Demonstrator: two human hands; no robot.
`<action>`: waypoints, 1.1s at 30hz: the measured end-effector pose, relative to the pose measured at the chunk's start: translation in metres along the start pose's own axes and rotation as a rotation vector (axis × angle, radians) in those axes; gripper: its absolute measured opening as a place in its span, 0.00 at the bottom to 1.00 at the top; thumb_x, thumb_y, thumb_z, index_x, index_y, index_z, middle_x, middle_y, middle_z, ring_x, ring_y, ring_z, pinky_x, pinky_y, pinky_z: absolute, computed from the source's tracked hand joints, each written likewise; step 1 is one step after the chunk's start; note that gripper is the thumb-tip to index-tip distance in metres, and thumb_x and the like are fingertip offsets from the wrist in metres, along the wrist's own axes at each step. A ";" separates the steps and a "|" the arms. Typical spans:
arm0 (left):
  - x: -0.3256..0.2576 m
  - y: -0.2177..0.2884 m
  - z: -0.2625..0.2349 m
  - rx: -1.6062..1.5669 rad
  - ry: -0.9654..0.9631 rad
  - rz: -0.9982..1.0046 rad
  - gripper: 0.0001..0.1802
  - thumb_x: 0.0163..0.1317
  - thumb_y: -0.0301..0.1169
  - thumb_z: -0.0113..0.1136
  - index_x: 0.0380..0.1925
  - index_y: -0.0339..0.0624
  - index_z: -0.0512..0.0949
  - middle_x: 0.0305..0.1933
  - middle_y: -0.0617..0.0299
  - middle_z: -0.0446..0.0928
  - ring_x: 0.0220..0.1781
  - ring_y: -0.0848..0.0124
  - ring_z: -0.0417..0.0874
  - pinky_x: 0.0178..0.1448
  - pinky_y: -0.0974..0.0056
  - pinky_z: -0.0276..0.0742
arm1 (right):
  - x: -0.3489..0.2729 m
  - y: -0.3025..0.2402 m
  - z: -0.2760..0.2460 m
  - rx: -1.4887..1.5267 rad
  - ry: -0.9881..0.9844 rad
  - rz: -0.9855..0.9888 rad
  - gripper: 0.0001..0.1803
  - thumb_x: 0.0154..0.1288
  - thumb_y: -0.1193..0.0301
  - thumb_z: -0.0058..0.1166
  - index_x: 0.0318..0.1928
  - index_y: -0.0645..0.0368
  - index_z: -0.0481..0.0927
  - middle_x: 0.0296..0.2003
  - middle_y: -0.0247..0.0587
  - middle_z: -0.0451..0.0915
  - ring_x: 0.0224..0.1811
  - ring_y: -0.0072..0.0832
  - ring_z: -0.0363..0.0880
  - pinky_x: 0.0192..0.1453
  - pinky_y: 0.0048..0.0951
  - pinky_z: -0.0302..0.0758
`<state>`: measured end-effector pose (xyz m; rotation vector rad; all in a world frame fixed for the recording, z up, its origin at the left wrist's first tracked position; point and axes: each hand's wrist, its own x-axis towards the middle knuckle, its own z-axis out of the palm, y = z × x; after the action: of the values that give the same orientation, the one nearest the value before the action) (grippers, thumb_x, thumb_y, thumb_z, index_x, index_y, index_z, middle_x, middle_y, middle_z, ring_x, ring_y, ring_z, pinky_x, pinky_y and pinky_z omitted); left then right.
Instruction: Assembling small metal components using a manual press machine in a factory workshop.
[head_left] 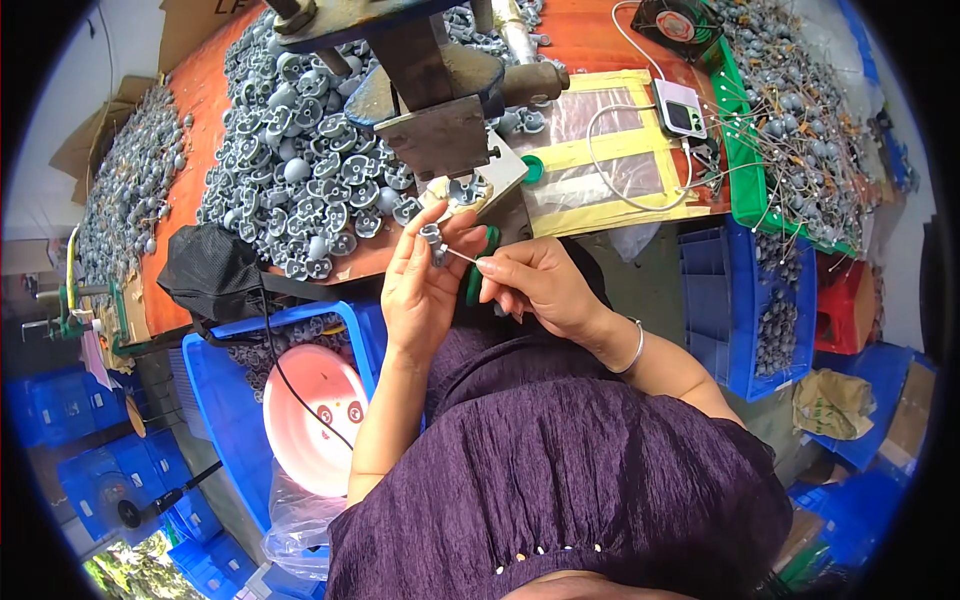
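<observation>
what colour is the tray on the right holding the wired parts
Green: the tray shows at the bench's right edge in the head view.

Left hand (418, 285) pinches 1 small grey cap-shaped part (432, 234) at the fingertips. Right hand (535, 282) holds a thin metal pin (460, 256) touching that part, plus a green tool (482, 272), probably a handle, mostly hidden. Just above: metal press fixture (440, 120) on the orange bench (200, 90), with a pile of grey parts (300, 170) on its left. Green crate (745, 165) of wired parts on the right, blue crate (235, 400) with pink fan (310, 420) lower left.
</observation>
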<state>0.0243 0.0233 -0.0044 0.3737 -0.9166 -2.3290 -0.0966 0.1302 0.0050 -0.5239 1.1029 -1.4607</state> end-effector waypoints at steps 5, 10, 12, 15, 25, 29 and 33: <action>0.000 0.000 0.004 0.022 -0.009 0.013 0.24 0.72 0.36 0.39 0.63 0.34 0.58 0.59 0.43 0.69 0.60 0.54 0.73 0.65 0.54 0.67 | 0.001 -0.001 0.000 -0.034 -0.018 -0.003 0.17 0.68 0.64 0.51 0.24 0.60 0.81 0.18 0.28 0.76 0.18 0.10 0.70 0.20 0.11 0.63; -0.001 -0.003 0.011 0.093 -0.064 0.049 0.24 0.72 0.36 0.39 0.64 0.36 0.57 0.60 0.42 0.69 0.61 0.53 0.72 0.66 0.54 0.66 | 0.002 0.000 0.003 -0.041 -0.020 -0.042 0.18 0.69 0.64 0.50 0.25 0.61 0.81 0.18 0.27 0.75 0.18 0.10 0.70 0.21 0.12 0.63; -0.004 -0.005 0.020 0.080 -0.005 0.041 0.24 0.72 0.36 0.40 0.63 0.37 0.58 0.60 0.41 0.68 0.58 0.56 0.75 0.59 0.58 0.72 | 0.002 0.001 0.008 -0.050 -0.027 -0.060 0.18 0.69 0.63 0.49 0.26 0.60 0.82 0.18 0.27 0.75 0.18 0.10 0.70 0.21 0.12 0.63; -0.007 -0.005 0.014 0.090 -0.094 -0.003 0.23 0.72 0.36 0.41 0.62 0.37 0.60 0.60 0.40 0.68 0.53 0.60 0.77 0.51 0.63 0.75 | 0.003 0.005 0.006 -0.069 -0.046 -0.088 0.16 0.70 0.64 0.49 0.30 0.61 0.82 0.19 0.28 0.76 0.20 0.11 0.71 0.23 0.12 0.64; -0.014 -0.009 0.026 0.238 -0.127 0.185 0.18 0.69 0.27 0.44 0.58 0.35 0.64 0.61 0.40 0.68 0.61 0.55 0.73 0.57 0.61 0.72 | -0.004 0.005 -0.003 -0.281 -0.038 -0.377 0.10 0.67 0.71 0.53 0.34 0.65 0.82 0.24 0.33 0.78 0.24 0.16 0.74 0.28 0.16 0.70; -0.020 0.004 0.033 0.596 -0.123 0.224 0.14 0.65 0.22 0.47 0.50 0.34 0.73 0.60 0.42 0.70 0.62 0.58 0.71 0.59 0.61 0.70 | -0.006 0.000 -0.009 -0.261 -0.069 -0.301 0.12 0.69 0.69 0.50 0.32 0.64 0.80 0.24 0.34 0.78 0.23 0.16 0.74 0.25 0.16 0.68; -0.015 0.013 0.032 1.265 -0.328 0.533 0.13 0.57 0.18 0.54 0.42 0.37 0.80 0.58 0.44 0.72 0.62 0.55 0.72 0.62 0.58 0.67 | -0.013 -0.010 -0.018 0.419 -0.295 0.168 0.09 0.69 0.68 0.49 0.37 0.61 0.77 0.23 0.35 0.76 0.20 0.16 0.72 0.23 0.16 0.67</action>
<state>0.0274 0.0421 0.0278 0.1724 -2.2530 -1.0958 -0.1133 0.1470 0.0089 -0.3261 0.5726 -1.3654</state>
